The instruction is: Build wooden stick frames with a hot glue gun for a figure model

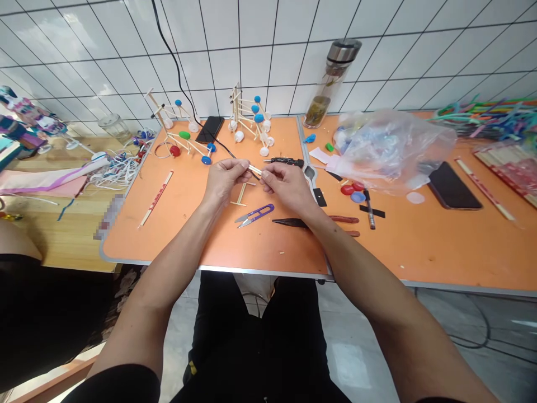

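Observation:
My left hand [226, 178] and my right hand [284, 183] meet above the orange table. Pinched between their fingertips are thin pale wooden sticks [254, 169], lying close together. A dark strip shows just under them, and I cannot tell whether it is held too. Below my hands a small joined stick piece [241, 194] lies on the table. Nearer to me are purple-handled thread snips [257, 214], their blades pointing left. Long-nose pliers [289, 223] with reddish handles lie partly hidden under my right forearm. A black pen-like tool [285, 162] rests behind my right hand.
Stick models with coloured caps [255, 111] stand by the wall, near a phone [210, 130]. To the right are a glass bottle [323, 98], a plastic bag [390, 145], a second phone [455, 186] and a marker [370, 210]. Packaged chopsticks [156, 198] lie left. Another person sits at far left.

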The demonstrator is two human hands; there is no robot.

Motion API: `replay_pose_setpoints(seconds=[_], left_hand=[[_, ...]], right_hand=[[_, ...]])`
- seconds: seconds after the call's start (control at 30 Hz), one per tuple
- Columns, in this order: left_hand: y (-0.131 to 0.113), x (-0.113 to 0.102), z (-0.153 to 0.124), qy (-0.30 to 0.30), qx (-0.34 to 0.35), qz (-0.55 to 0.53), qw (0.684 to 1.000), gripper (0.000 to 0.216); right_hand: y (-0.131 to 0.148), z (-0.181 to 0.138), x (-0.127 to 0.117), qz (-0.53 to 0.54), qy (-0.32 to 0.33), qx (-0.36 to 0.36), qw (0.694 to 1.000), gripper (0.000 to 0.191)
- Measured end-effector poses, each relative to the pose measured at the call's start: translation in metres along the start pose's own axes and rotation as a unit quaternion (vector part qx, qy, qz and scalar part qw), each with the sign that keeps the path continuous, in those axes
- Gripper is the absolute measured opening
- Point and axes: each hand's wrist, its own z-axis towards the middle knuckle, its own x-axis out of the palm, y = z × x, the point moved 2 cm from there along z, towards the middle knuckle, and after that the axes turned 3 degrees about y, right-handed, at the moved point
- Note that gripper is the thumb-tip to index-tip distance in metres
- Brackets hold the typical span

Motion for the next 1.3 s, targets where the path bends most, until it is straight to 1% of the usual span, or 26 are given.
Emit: replay_pose_setpoints(seconds=[0.13,0.2,0.23,0.27,0.3,0.33,0.4,0.47,0.5,0.57,0.63,0.7,0.87,1.03,1.17,1.3], left_hand=[[0.000,-0.004,0.001,0.038,0.027,0.073,0.996,0.031],[-0.001,-0.012,0.007,0.038,0.068,0.131,0.988,0.026],[-0.001,-0.018,0.011,0.027,0.096,0.173,0.980,0.022],[-0.002,-0.024,0.016,0.013,0.127,0.230,0.965,0.016],[-0.001,-0.030,0.020,0.009,0.149,0.304,0.941,0.013],[0.001,-0.036,0.024,0.010,0.160,0.383,0.910,0.014],[0.008,-0.043,0.031,0.047,0.164,0.515,0.840,0.022],[0.016,-0.046,0.034,0.089,0.163,0.586,0.789,0.027],[0.019,-0.046,0.034,0.105,0.160,0.605,0.773,0.028],[0.024,-0.046,0.034,0.126,0.153,0.624,0.756,0.029],[0.025,-0.045,0.033,0.131,0.148,0.630,0.751,0.027],[0.025,-0.045,0.033,0.129,0.149,0.632,0.749,0.025],[0.025,-0.044,0.034,0.130,0.156,0.635,0.745,0.021],[0.020,-0.047,0.037,0.126,0.166,0.627,0.751,0.019],[0.014,-0.050,0.040,0.106,0.167,0.610,0.768,0.017],[0.008,-0.052,0.040,0.075,0.146,0.592,0.789,0.017]], right_hand=[[0.004,-0.001,-0.001,-0.128,0.001,-0.013,0.992,0.015],[0.005,-0.001,-0.004,-0.182,-0.008,-0.015,0.983,0.016],[0.005,0.000,-0.006,-0.202,-0.011,-0.018,0.979,0.016],[0.005,0.000,-0.008,-0.218,-0.010,-0.024,0.976,0.017],[0.004,0.001,-0.010,-0.231,-0.002,-0.032,0.972,0.018],[0.004,0.001,-0.012,-0.245,0.010,-0.041,0.969,0.019],[0.002,0.001,-0.013,-0.279,0.043,-0.055,0.958,0.020],[0.001,-0.001,-0.011,-0.321,0.079,-0.051,0.942,0.022],[0.001,-0.002,-0.009,-0.343,0.095,-0.042,0.934,0.023],[0.002,-0.005,-0.005,-0.383,0.124,-0.020,0.915,0.024],[0.005,-0.007,-0.002,-0.414,0.144,-0.007,0.899,0.026],[0.007,-0.010,0.001,-0.439,0.155,-0.008,0.885,0.028],[0.008,-0.014,0.007,-0.478,0.164,-0.018,0.863,0.033],[0.009,-0.015,0.008,-0.480,0.159,0.003,0.863,0.033],[0.009,-0.013,0.006,-0.472,0.157,0.016,0.867,0.034],[0.009,-0.013,0.006,-0.464,0.153,0.029,0.872,0.032]])
